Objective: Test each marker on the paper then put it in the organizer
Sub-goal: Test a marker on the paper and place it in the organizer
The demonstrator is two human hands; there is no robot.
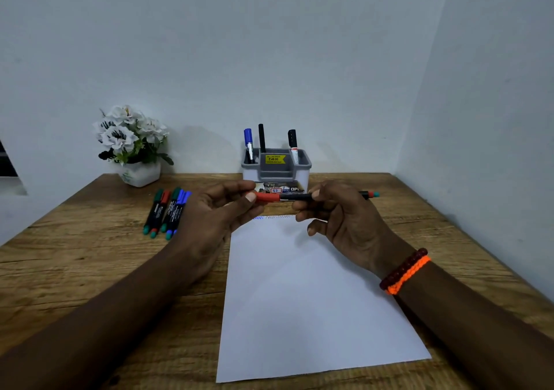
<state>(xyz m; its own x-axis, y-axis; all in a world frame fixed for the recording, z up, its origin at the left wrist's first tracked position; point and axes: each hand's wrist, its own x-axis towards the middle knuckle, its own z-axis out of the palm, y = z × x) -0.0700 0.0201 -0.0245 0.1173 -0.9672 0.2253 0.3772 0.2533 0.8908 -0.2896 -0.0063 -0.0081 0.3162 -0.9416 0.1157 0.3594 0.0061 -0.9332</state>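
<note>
- Two hands hold one red-capped black marker (295, 196) level above the far end of the white paper sheet (305, 293).
- Left hand (215, 209) pinches the red cap (266, 196); right hand (338, 212) grips the black barrel.
- Grey plastic organizer (277, 169) stands behind the hands, holding three markers upright.
- Five capped markers (166, 212) lie on the wooden surface (90, 254), left of the paper.
- Blue and grey zigzag test lines (271, 217) mark the sheet's far edge.

Wooden bench (90, 257) w/ visible grain, set in a corner btwn two plain pale walls (269, 44). White pot of white flowers (132, 143) at back left, near the wall. Soft, even light; faint shadows.
</note>
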